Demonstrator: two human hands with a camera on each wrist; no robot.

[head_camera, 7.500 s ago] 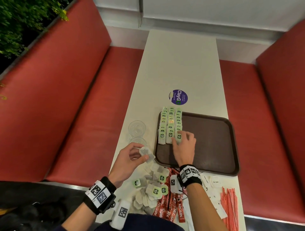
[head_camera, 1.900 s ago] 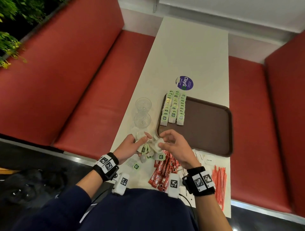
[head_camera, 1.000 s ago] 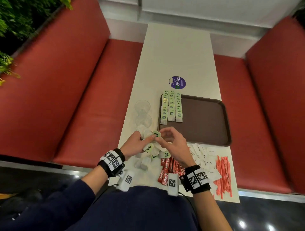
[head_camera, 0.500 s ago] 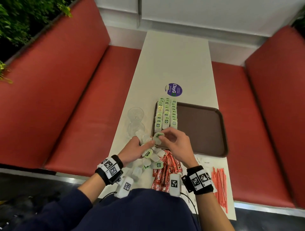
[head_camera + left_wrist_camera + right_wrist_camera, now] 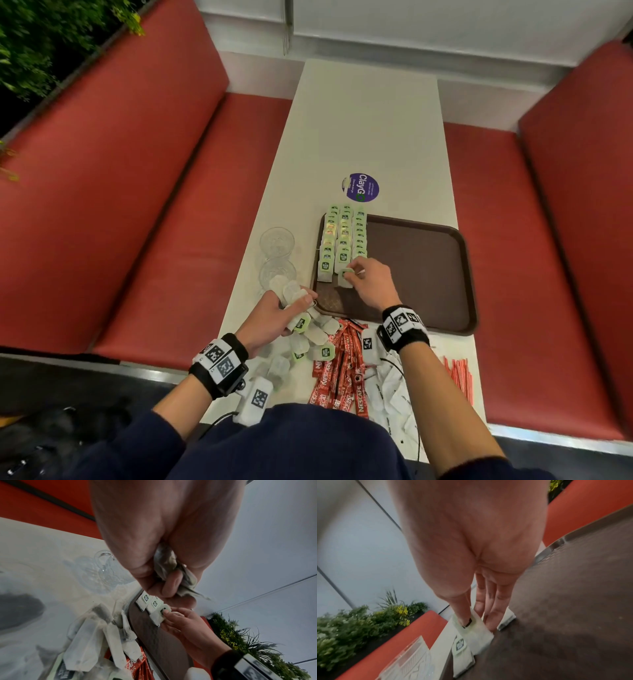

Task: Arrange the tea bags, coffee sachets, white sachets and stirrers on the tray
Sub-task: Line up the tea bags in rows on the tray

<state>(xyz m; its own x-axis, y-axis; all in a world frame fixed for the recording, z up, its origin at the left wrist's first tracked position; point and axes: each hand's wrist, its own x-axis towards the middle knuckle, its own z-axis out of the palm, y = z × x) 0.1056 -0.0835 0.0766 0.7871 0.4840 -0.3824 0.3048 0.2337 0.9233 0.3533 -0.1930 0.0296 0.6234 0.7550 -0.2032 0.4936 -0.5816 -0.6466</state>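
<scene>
The right hand (image 5: 371, 284) covers part of a tea bag (image 5: 346, 278) on the brown tray (image 5: 424, 274). Its thumb and fingers (image 5: 494, 613) pinch the bag by its green tag and set it at the near end of the middle row. The rows of tea bags (image 5: 344, 236) sit at the tray's 9 o'clock side, and the far ones are too small to count.

The left hand (image 5: 274, 317) is closed around a bunch of tea bags (image 5: 289, 293) just off the tray's 7 o'clock corner. The palm hides how many it holds.

My body cuts off the red coffee sachets (image 5: 337, 377) and white sachets (image 5: 394, 394) at 6 o'clock on the surface (image 5: 366, 130). The red stirrers (image 5: 460, 380) lie at 5 o'clock.

Half a second ago both hands met over the tray's near edge. Now the right hand has reached onto the tray.
</scene>
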